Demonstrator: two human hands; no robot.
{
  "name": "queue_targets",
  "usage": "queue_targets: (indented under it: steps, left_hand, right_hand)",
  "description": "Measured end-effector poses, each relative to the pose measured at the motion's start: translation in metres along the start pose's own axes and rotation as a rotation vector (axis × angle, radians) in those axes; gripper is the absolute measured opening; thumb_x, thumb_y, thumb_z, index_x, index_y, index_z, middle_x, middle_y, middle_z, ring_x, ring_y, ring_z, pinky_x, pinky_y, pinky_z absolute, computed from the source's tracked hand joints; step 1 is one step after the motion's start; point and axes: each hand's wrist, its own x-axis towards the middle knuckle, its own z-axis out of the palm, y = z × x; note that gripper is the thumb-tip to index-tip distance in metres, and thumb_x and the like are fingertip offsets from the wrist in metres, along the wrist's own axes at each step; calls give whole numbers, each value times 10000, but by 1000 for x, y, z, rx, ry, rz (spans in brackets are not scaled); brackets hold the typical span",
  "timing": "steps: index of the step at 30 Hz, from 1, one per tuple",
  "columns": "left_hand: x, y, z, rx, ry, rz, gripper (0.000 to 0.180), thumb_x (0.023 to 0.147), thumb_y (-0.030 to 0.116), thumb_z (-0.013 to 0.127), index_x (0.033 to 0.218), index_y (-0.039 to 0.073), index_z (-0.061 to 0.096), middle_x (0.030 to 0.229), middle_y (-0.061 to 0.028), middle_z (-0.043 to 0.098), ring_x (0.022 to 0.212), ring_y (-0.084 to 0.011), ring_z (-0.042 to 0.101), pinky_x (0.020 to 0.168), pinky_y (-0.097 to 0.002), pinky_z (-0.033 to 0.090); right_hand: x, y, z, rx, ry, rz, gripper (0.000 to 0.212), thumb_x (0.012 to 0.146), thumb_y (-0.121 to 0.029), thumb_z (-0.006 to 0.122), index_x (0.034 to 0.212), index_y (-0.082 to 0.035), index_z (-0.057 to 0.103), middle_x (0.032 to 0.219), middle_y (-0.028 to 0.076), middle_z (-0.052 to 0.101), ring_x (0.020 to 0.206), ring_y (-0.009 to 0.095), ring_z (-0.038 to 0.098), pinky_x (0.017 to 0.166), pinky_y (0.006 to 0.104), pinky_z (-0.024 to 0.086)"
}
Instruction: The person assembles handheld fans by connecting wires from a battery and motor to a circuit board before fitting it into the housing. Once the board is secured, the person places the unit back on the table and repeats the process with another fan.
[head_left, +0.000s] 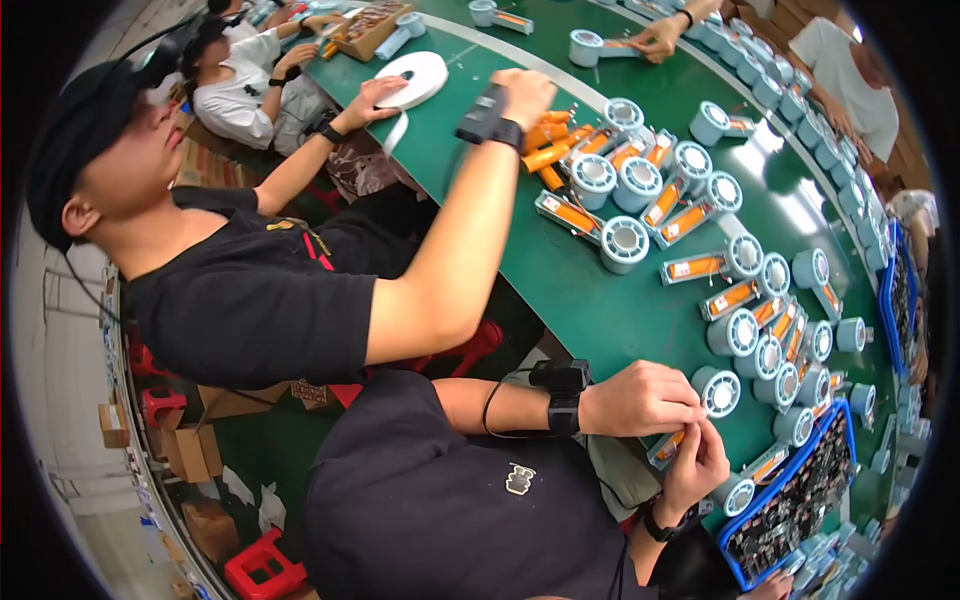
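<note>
My left hand (645, 399) and my right hand (694, 468) meet at the fingertips over the near edge of the green table. Both are closed in a pinch around something small that the fingers mostly hide. Right beside them is a light blue round fan head (716, 392) with a ringed grille. Below my left hand, an orange battery (664, 450) shows in a clear-sided handle, partly covered by my fingers. Several similar fan units (768, 356) with orange batteries lie just beyond my hands.
A blue tray (735, 524) of small dark parts stands right of my hands. At left, a co-worker in black (260, 290) reaches over the green table (540, 285), one hand at a white tape roll (428, 80). More fan units (638, 185) crowd the table. Red stools (265, 568) stand behind.
</note>
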Motion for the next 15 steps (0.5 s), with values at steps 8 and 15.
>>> queue_targets:
  steps: [8, 15]
  left_hand:
    - [0, 3, -27, 108, -31, -35, 308, 731, 44, 831, 1022, 12, 732, 1010, -83, 729, 840, -268, 722, 742, -361, 597]
    - [-6, 7, -28, 183, -187, -190, 328, 741, -9, 797, 1062, 41, 749, 1045, -89, 740, 845, -249, 728, 765, -345, 605]
  right_hand:
    - [18, -23, 6, -125, -16, -199, 189, 877, 32, 725, 1066, 33, 737, 849, 105, 711, 667, 144, 656, 582, 255, 492]
    - [38, -21, 8, -394, 156, -290, 268, 803, 52, 787, 1059, -22, 754, 1023, 100, 645, 717, 194, 614, 611, 285, 477]
